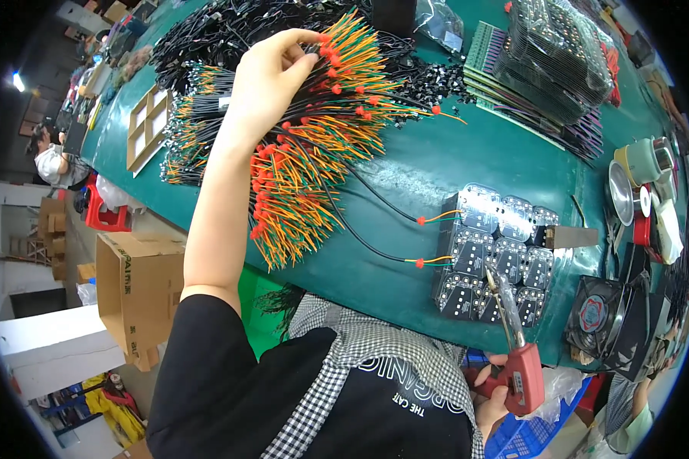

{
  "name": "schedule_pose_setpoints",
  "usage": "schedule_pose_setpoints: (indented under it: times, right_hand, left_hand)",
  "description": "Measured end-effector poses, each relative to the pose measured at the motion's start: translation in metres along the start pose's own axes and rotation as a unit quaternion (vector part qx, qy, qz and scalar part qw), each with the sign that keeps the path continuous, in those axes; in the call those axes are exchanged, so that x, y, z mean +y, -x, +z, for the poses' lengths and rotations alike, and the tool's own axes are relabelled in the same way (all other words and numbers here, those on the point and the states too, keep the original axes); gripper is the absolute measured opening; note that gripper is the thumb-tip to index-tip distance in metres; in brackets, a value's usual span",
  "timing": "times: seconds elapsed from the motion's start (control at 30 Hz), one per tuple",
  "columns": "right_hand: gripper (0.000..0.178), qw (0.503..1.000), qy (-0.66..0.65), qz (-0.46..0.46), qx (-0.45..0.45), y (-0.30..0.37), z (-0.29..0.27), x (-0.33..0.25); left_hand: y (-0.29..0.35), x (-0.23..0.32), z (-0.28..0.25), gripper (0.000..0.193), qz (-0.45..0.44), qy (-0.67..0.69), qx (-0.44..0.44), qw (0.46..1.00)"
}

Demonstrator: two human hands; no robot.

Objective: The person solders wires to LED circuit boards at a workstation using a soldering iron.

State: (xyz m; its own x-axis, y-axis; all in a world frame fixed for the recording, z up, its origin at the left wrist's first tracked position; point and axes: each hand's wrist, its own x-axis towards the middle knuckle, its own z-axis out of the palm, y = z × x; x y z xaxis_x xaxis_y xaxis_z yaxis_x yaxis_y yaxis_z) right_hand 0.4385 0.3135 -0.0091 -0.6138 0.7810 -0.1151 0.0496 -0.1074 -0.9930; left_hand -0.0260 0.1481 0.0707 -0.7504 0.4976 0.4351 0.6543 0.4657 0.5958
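My left hand [272, 69] reaches over a heap of black cables [306, 203] with red collars and bare-ended orange and green wires. Its thumb and forefinger pinch a cable near a red collar; the exact grip is partly hidden. Low on the right, my right hand [491, 402] is closed round the red handle of a pistol-grip soldering iron [522, 375]. The iron's tip points up over a block of black circuit boards [505, 256]. Two cables run from the heap to the left side of these boards, their orange wires touching the board edges.
Stacked circuit boards [555, 61] in plastic stand at the far right. A small fan [593, 314], a cream-green pot [639, 162] and a metal dish [620, 191] line the right edge. A divided tray [147, 128] lies left of the cables; a cardboard box [138, 291] stands below the table.
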Motion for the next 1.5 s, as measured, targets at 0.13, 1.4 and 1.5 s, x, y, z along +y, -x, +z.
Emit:
schedule_pose_setpoints:
  times: [0.13,1.4,1.5]
  right_hand:
    - [0.072,0.999,-0.032,0.010,-0.021,0.003,-0.004,-0.004]
    - [0.072,0.961,0.219,-0.062,-0.158,0.041,-0.062,0.017]
    - [0.072,0.961,0.214,-0.047,-0.170,0.043,-0.064,0.018]
  left_hand:
    - [0.015,0.039,-0.001,0.032,-0.056,0.232,-0.031,0.971]
    - [0.180,0.139,0.083,0.008,-0.223,0.237,-0.335,0.884]
    - [0.179,0.138,0.083,0.009,-0.214,0.229,-0.336,0.888]
